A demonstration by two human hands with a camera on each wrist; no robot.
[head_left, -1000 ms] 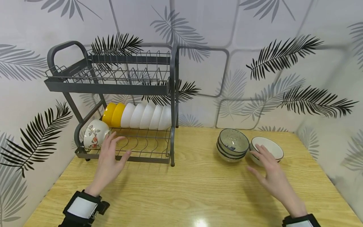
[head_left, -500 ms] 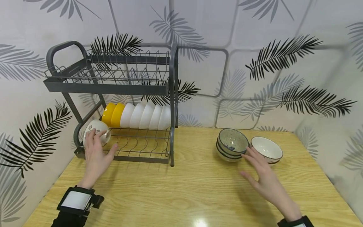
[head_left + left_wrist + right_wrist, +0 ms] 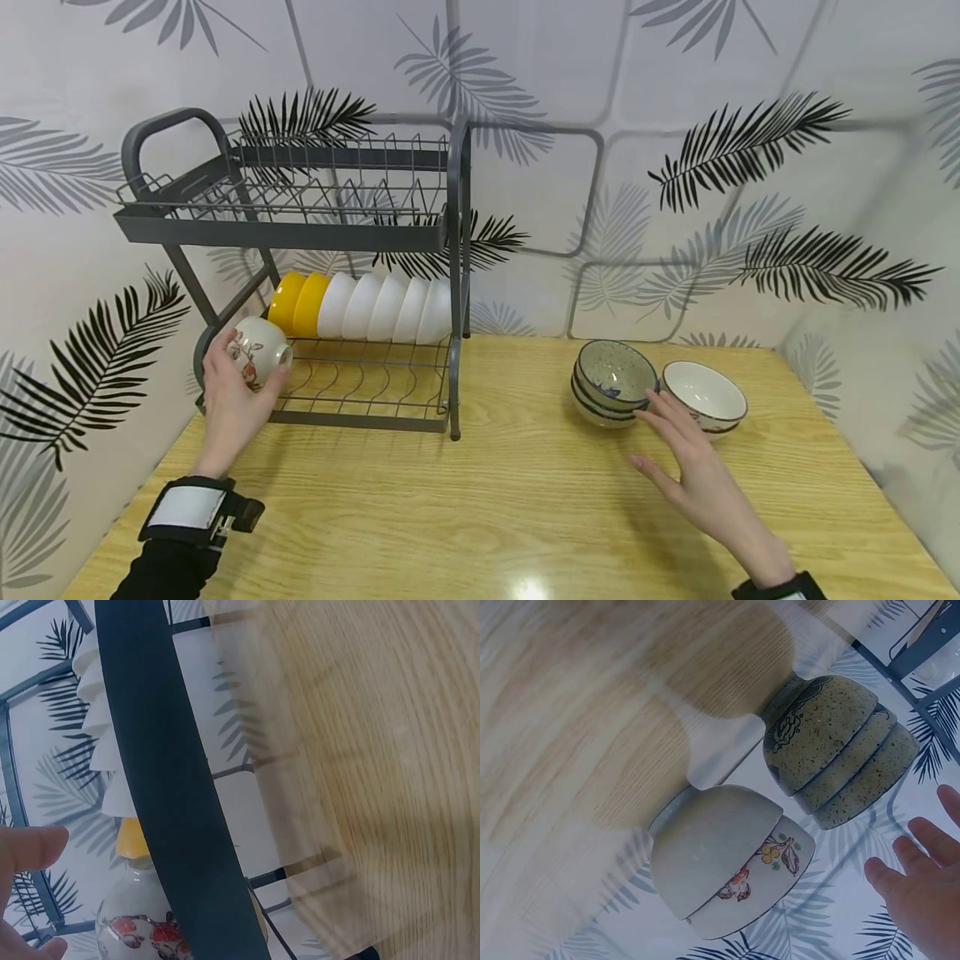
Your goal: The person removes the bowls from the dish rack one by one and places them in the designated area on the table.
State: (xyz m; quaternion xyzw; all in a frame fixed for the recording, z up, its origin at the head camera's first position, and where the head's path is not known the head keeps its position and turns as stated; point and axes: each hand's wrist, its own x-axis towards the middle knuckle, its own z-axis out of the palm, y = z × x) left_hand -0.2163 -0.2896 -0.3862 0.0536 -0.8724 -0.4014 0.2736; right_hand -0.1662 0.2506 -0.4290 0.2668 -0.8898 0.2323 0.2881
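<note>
My left hand (image 3: 236, 408) is at the lower left of the dish rack (image 3: 360, 421), fingers beside a white floral bowl (image 3: 262, 342) and thumb near its foot. This bowl lies on its side on the lower tier. In the left wrist view a gap shows between the fingertips and the floral bowl (image 3: 139, 922). At the right, my right hand (image 3: 701, 475) has its fingers loosely extended, holding nothing. Its fingertips overlap the edge of a stack of speckled grey bowls (image 3: 617, 375) in the head view. Beside them is a stack of white bowls (image 3: 705, 392) with a floral outside.
Two yellow bowls (image 3: 300, 304) and several white bowls (image 3: 382, 308) stand on edge in a row at the back of the lower tier. The rack's upper tier (image 3: 292, 225) overhangs them. A patterned wall (image 3: 540, 183) rises behind the wooden table (image 3: 487, 508).
My left hand has moved left, from in front of the floral bowl to its side, with the thumb by the foot. My right hand has shifted slightly left. The bowls stay in place.
</note>
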